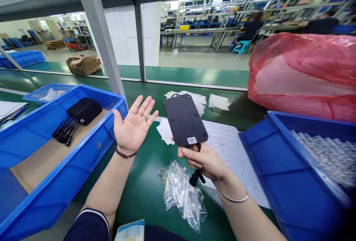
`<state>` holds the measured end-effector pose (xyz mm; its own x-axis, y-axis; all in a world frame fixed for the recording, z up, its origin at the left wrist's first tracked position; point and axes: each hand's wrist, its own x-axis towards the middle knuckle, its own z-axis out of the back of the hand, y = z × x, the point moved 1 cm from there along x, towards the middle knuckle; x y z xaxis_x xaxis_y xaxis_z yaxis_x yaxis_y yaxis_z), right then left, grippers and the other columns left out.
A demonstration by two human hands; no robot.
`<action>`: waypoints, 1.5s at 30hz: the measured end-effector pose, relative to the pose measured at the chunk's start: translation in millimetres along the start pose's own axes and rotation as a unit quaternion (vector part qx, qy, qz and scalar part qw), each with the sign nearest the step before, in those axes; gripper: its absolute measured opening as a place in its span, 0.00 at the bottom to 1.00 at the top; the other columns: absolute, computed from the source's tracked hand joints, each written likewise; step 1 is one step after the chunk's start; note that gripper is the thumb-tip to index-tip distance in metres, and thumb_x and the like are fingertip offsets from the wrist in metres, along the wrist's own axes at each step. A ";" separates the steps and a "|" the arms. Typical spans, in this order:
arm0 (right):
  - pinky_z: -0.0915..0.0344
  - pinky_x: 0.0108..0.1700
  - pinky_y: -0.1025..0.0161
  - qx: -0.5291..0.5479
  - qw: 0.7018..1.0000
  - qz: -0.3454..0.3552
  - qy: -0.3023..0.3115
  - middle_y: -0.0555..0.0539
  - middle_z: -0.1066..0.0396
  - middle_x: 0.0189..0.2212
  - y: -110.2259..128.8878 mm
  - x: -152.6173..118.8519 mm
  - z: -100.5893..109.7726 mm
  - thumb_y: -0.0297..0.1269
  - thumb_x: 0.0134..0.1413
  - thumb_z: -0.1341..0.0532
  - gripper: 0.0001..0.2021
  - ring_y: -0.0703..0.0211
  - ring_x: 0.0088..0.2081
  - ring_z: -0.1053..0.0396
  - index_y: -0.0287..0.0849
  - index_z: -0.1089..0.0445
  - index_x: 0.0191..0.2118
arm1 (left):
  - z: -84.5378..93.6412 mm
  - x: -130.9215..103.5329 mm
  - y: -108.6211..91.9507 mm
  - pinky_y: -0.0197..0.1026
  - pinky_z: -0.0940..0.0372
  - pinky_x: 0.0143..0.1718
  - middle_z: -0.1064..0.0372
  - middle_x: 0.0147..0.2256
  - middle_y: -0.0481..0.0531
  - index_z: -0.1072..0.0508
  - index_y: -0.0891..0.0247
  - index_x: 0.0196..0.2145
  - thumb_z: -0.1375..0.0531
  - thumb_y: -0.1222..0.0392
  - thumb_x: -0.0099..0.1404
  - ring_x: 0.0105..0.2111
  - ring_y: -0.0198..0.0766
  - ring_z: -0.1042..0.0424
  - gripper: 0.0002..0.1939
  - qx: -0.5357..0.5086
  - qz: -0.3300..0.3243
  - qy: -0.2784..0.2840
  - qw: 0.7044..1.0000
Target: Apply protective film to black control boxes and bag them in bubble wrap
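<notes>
A flat black device point(185, 118) with rounded corners, several screws and a small white label stands raised over the green bench. My right hand point(204, 159) is closed around its lower end and its black cable point(197, 176), whose connector hangs below the fingers. To the left, my left hand point(133, 127) is held up with the palm showing, fingers spread, and nothing in it. Beneath the hands lies a pile of clear plastic bags point(183, 196) on the bench. More black devices point(84, 110) with cables stand in a row in the left blue bin.
The left blue bin point(91, 148) and a right blue bin point(267, 159) with clear plastic pieces flank the bench point(147, 174). White papers point(228, 144) lie behind the device. A red plastic bag point(303, 77) bulges at the right. A metal post point(100, 29) rises left; a seated person is far off.
</notes>
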<state>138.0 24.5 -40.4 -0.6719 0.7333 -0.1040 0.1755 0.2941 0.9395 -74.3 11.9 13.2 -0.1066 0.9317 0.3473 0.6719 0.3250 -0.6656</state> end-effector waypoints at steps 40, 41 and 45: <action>0.54 0.18 0.69 0.059 0.946 0.183 -0.262 0.48 0.29 0.30 7.7 3.7 0.2 0.39 0.39 0.28 0.15 0.71 0.21 0.45 0.38 0.29 0.32 | -20.9 -47.9 83.8 0.57 0.66 0.68 0.57 0.68 0.55 0.63 0.53 0.69 0.62 0.29 0.64 0.68 0.51 0.60 0.43 0.424 -0.040 0.250 0.869; 0.55 0.18 0.69 0.067 0.948 0.179 -0.254 0.49 0.30 0.29 7.9 3.8 0.7 0.40 0.39 0.27 0.15 0.72 0.20 0.47 0.38 0.30 0.31 | -21.3 -47.6 83.9 0.57 0.64 0.67 0.56 0.67 0.55 0.63 0.53 0.69 0.63 0.29 0.65 0.68 0.51 0.59 0.42 0.399 -0.026 0.239 0.885; 0.60 0.17 0.70 0.095 0.956 0.172 -0.217 0.51 0.33 0.25 10.1 4.4 1.0 0.41 0.38 0.27 0.17 0.74 0.18 0.49 0.37 0.33 0.28 | -25.8 -43.7 82.1 0.58 0.49 0.64 0.51 0.66 0.58 0.64 0.57 0.69 0.77 0.32 0.65 0.66 0.49 0.51 0.42 0.199 0.112 0.170 0.959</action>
<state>137.6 31.3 -31.7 -0.1959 0.9799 0.0367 0.4885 0.0651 0.8702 4.4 -6.3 -39.6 0.2991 0.9002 0.3165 0.3100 0.2221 -0.9244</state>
